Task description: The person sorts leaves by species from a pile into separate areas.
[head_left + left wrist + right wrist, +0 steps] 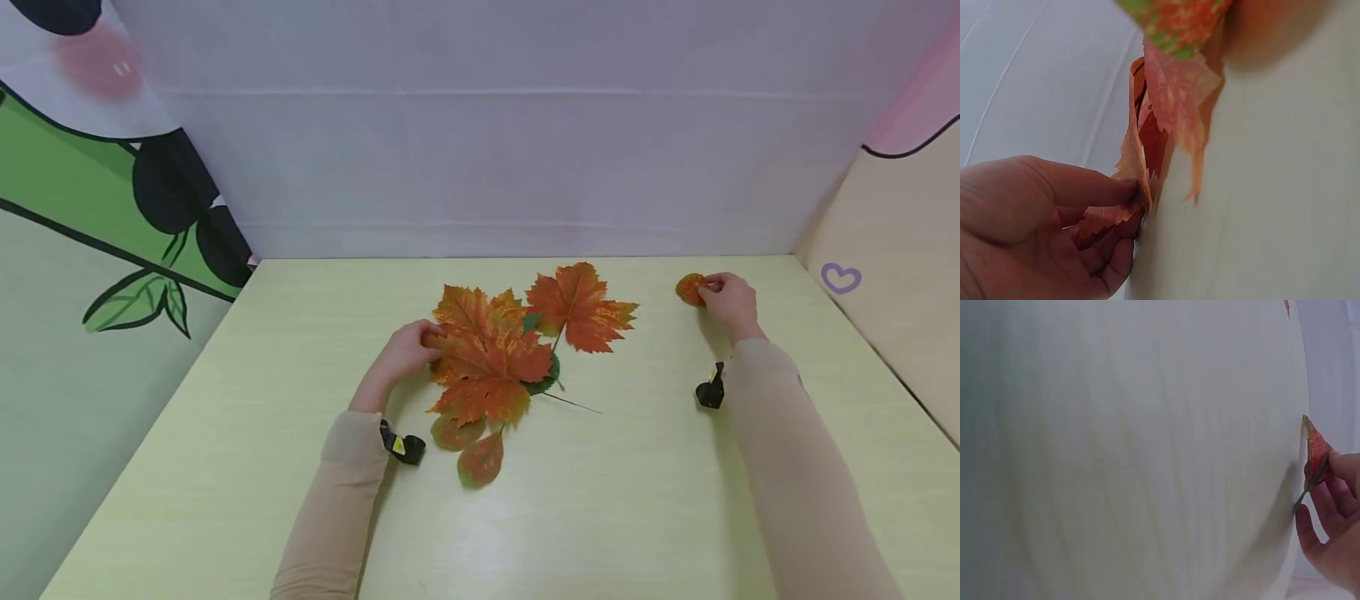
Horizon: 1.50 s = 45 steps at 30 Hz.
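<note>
Near the middle of the table lies a pile of orange maple leaves (487,358), overlapping one another. My left hand (408,350) pinches the left edge of a maple leaf (1132,150) between thumb and fingers, as the left wrist view shows close up. Far to the right, my right hand (731,304) holds a small rounded orange leaf (690,289) by thumb and fingertips. In the right wrist view that small leaf (1316,453) has a short green stem pointing down, close to the tabletop.
Another maple leaf (577,304) lies at the pile's upper right. Two rounded leaves, one of them reddish-green (481,460), are below the pile, and a dark green leaf (543,379) pokes out on its right. A pale cloth wall (480,167) rises behind the table (600,517).
</note>
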Tool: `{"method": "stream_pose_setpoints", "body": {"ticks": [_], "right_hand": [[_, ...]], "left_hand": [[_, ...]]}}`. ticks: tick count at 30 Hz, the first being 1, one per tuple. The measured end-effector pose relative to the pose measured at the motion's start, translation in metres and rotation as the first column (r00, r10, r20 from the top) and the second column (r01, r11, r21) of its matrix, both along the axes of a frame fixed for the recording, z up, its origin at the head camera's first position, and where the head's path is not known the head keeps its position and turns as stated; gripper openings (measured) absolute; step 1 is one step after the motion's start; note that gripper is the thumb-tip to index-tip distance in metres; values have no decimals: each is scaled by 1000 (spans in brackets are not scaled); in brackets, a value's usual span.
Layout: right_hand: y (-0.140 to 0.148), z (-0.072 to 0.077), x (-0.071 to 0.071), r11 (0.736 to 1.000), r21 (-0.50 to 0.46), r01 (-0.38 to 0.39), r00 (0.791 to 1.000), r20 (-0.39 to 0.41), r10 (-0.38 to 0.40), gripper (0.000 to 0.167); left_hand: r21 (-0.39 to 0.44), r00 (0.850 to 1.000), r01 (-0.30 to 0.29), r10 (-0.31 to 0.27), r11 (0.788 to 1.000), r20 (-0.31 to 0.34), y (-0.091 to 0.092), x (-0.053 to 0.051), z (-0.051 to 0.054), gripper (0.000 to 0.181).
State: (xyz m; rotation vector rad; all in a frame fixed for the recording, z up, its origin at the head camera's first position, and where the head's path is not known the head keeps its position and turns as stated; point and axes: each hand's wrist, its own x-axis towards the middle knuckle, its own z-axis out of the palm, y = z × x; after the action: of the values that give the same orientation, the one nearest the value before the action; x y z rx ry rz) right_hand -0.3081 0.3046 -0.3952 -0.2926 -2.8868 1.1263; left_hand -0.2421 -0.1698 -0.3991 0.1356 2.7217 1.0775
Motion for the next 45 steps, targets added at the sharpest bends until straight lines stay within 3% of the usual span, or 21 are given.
{"method": "stream_pose_setpoints", "body": {"ticks": [10, 15, 20, 25, 30, 38, 45], "right_hand": [[7, 1, 9, 999, 40, -31, 999, 46, 30, 54], [11, 7, 17, 990, 132, -51, 998, 44, 46, 55], [8, 13, 21, 964, 249, -90, 996, 9, 90, 54], [-7, 22, 27, 955, 276, -108, 987, -88, 137, 45], [-25, 28, 39, 956, 236, -174, 965, -154, 214, 38], [-53, 26, 59, 916, 289, -277, 921, -190, 339, 34], [-86, 25, 81, 881, 301, -365, 860, -254, 443, 29]], "left_hand": [[3, 1000, 15, -15, 1000, -13, -2, 0, -2, 26], [-6, 1000, 20, -20, 1000, -12, -1, 0, 0, 24], [-22, 1000, 12, -12, 1000, 3, 1, 0, 2, 23], [-23, 1000, 9, -9, 1000, 10, 2, 1, 2, 23], [-9, 1000, 6, -6, 1000, 13, 1, 0, 1, 24], [-2, 1000, 1, -1, 1000, 4, -1, -3, -2, 23], [10, 1000, -4, 4, 1000, 2, 0, -4, -3, 23]]}}
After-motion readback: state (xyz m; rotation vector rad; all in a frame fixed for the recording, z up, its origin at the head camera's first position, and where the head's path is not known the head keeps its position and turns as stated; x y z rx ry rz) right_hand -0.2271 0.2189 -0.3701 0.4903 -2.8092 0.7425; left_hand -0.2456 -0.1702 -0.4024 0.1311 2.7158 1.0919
